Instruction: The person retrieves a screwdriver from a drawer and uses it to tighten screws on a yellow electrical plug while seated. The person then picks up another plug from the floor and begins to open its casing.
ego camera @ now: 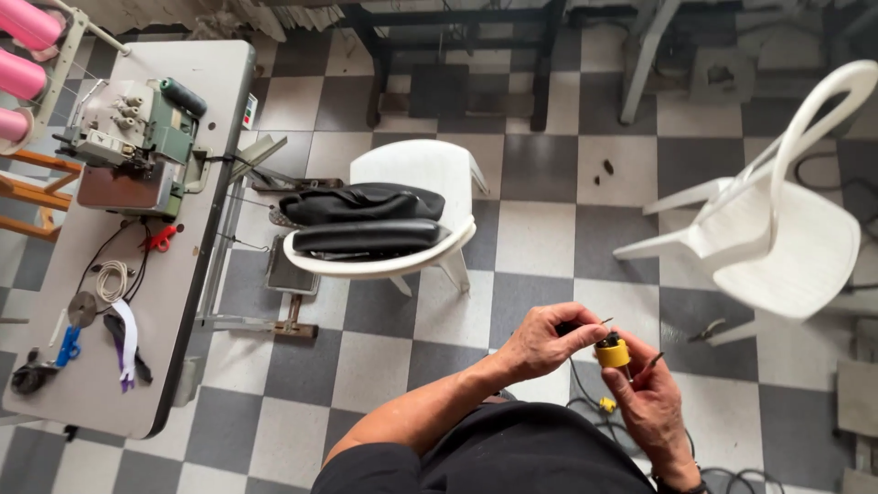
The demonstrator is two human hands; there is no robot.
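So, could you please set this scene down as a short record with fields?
left hand: left hand pinches the top of a yellow plug
right hand: right hand grips the plug from below
cable: black cable hangs from the plug to the floor
floor: grey and white checked floor
seating: white chair bearing black cushions; a second white chair lies tipped
table: grey table with a sewing machine

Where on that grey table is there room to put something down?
The table's far end beside the sewing machine is bare, and so is its near edge past the zipper. Between them it is crowded: red scissors, coiled cord.
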